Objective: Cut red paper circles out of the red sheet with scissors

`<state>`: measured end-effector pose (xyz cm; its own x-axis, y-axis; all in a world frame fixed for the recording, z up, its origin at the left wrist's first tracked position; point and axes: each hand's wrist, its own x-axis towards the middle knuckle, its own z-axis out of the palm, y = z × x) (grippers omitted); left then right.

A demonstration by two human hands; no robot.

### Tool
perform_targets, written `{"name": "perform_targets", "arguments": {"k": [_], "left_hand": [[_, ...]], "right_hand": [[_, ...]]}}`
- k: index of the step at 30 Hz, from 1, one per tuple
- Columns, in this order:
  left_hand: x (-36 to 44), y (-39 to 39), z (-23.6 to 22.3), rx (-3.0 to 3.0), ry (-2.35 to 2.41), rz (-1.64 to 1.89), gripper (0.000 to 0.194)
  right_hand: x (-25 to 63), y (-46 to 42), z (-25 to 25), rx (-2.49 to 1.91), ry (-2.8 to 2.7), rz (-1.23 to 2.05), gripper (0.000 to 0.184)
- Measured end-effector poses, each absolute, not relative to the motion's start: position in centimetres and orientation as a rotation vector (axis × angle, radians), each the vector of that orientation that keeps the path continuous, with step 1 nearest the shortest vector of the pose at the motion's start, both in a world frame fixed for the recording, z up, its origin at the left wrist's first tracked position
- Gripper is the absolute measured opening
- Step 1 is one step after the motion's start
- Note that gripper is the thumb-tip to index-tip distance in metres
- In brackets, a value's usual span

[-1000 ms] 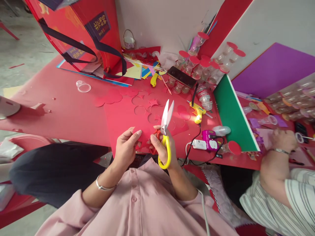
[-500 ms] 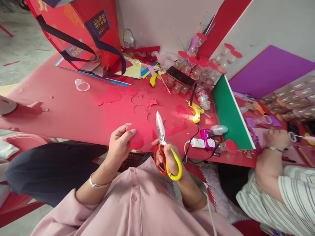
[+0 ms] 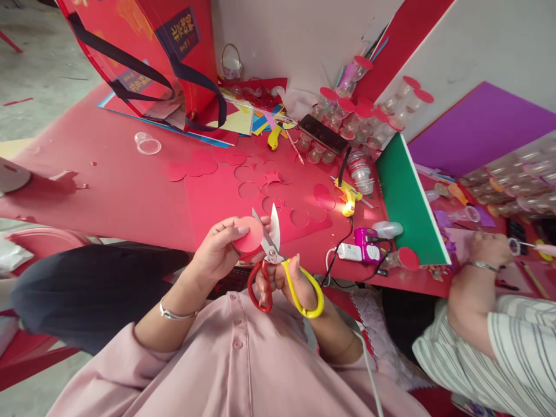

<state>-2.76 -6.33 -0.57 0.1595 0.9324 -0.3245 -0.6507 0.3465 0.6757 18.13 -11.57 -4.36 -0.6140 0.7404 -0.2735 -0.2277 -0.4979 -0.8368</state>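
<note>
Between the thumb and fingers of my left hand (image 3: pixel 218 246) is a red paper circle (image 3: pixel 249 234), held up over the table's front edge. My right hand (image 3: pixel 295 282) grips a pair of scissors (image 3: pixel 273 256) by its red and yellow handles. The blades are spread apart and point away from me, with the left blade beside the circle's right edge. Whether that blade touches the paper I cannot tell. Beyond my hands lies a red sheet (image 3: pixel 212 197) with round holes cut in it. Several loose red circles (image 3: pixel 197 164) overlap at its far left corner.
A yellow glue gun (image 3: pixel 348 197) and a purple box (image 3: pixel 367 245) with cables lie to the right. Behind are a phone (image 3: pixel 322 134), plastic cups with red discs (image 3: pixel 346 105) and a red bag (image 3: pixel 130 52). Past a green board (image 3: pixel 410 197) a co-worker's hand (image 3: pixel 490 249) rests.
The scissor blades have gone from closed to spread and moved left, close to my left hand. The paper circle has been turned and raised, now facing me more fully.
</note>
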Motion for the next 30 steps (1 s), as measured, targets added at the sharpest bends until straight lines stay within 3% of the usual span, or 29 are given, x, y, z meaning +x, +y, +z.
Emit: {"name": "perform_targets", "arguments": {"k": [8,15,23,30], "left_hand": [[-3.1,-6.3,-1.1,0.540,0.924,1.259,0.019],[-2.9,-6.3,-1.1,0.573,0.926,1.239,0.022],[-3.5,-6.4,-1.2,0.704,0.943,1.184,0.020],[-3.7,-6.4,-1.2,0.725,0.936,1.149,0.022]], "right_hand": [[19.3,-12.0,-2.5,-1.054,-1.404,1.813,0.062],[19.2,-11.5,-2.7,-1.035,-1.620,1.687,0.073],[18.9,-12.1,-3.0,-1.083,-1.424,1.802,0.087],[18.9,-11.9,-2.9,-1.089,-1.407,1.808,0.084]]}}
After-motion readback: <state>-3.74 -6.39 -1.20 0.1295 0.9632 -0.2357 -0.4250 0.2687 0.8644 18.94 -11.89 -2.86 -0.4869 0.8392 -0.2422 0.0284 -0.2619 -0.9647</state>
